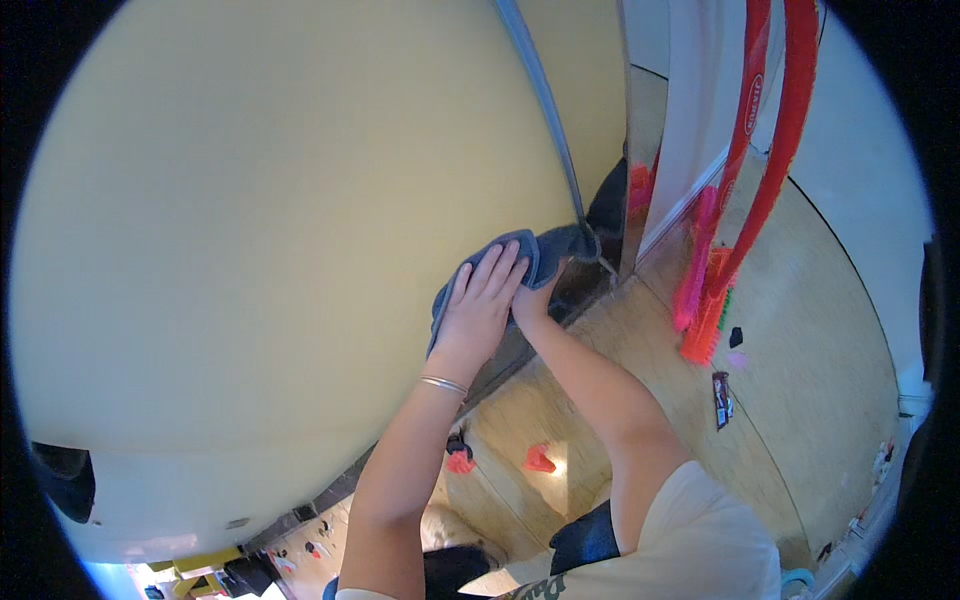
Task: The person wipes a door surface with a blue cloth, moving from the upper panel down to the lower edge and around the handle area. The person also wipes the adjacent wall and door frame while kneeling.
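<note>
Resting against the lower edge of a large pale yellow panel (280,230), a blue-grey cloth (550,252) is pressed by the left hand (487,305) and touched by the right hand (537,302). The left hand is laid over the cloth's near left part, its fingers stretched out and the palm down, with nothing seen to be clasped. A silver bangle (443,385) is worn on that wrist. The right hand is placed just beside it, at the cloth's near edge; its fingers are mostly hidden by the fabric, so whether the cloth is gripped there cannot be told.

Above the cloth, a thin grey-blue strip (547,100) is seen running down the panel to its far end. Below the cloth, the panel is bordered by a dark band (512,352). To the right of the cloth, well apart, a pink brush (692,285) and an orange-red brush (704,335) are stood on the tiled floor (640,340). Farther down on that side, a dark wrapper (721,398) is seen lying. Below the cloth, a red scrap (540,458) is seen on the floor, caught partly by bright light.
</note>
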The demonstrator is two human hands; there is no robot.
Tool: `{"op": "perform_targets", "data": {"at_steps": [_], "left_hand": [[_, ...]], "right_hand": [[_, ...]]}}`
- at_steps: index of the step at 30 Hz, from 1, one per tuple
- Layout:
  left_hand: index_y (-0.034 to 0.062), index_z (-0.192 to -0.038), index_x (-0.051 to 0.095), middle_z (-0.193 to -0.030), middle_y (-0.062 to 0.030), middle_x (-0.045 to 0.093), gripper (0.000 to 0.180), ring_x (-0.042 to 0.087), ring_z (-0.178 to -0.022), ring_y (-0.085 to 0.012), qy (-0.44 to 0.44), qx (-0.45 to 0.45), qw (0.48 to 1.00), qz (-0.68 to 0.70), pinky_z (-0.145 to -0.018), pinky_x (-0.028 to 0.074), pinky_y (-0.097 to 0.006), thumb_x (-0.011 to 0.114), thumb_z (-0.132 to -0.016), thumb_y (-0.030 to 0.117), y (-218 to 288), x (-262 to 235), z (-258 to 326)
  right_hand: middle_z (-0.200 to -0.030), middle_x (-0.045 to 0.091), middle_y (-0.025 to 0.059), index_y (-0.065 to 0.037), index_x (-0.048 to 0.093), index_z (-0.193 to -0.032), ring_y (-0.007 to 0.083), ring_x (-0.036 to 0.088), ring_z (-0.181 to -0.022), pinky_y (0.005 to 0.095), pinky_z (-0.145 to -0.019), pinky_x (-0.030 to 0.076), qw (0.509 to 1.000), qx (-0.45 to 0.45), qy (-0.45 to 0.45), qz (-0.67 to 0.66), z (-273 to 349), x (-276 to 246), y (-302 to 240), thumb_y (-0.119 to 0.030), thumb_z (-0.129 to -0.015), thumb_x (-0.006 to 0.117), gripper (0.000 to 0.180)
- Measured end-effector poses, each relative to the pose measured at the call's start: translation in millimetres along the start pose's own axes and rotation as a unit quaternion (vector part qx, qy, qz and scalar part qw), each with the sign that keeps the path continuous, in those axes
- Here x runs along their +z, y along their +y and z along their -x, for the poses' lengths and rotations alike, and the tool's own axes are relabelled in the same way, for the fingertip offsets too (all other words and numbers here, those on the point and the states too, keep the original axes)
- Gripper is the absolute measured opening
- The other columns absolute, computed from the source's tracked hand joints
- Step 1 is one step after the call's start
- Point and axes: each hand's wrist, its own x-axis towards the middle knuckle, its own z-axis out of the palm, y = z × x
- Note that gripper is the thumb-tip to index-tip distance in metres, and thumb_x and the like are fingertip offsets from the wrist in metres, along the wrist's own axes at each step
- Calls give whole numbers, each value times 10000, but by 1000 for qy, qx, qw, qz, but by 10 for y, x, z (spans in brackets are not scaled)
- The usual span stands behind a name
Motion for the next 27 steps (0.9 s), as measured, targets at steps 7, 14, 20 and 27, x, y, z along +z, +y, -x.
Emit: {"op": "perform_targets", "data": {"at_steps": [7, 14, 20, 27], "left_hand": [[169, -1204, 566, -1469, -14, 319, 419, 330, -1309, -216, -44, -61, 997, -26, -1019, 265, -502, 604, -798, 262, -91, 231, 478], [194, -1273, 510, -1450, -14, 343, 506, 300, -1323, -239, 69, -58, 990, -109, -998, 233, -546, 598, -793, 327, -62, 24, 48], [101, -1343, 421, -1525, -27, 176, 516, 149, -1405, -209, -54, 36, 998, -7, -1113, 166, -403, 505, -835, 138, 99, 600, 167], [87, -1410, 323, -1533, -37, 143, 575, 122, -1413, -197, -95, 66, 993, -6, -1132, 137, -365, 442, -847, 89, 105, 1122, 592]], "right_hand": [[-1169, 493, 250, 0, 539, -1040, 426, 412, -1100, 530, -997, 244, 976, -120, -155, 96, 86, -35, -406, -229, -824, 539, 315], [-1286, 401, 286, 25, 471, -1196, 474, 309, -1219, 576, -1057, 130, 961, -240, -69, 116, -461, 87, -713, -276, -804, 541, 500], [-1328, 367, 310, 68, 404, -1267, 464, 312, -1239, 488, -1076, 198, 963, -123, -94, 219, -280, -340, 159, -226, -902, 383, 469], [-1129, 527, 313, 112, 551, -1048, 447, 458, -1078, 481, -970, 327, 885, -86, -198, 412, 6, -572, 691, -233, -878, 388, 418]]}}
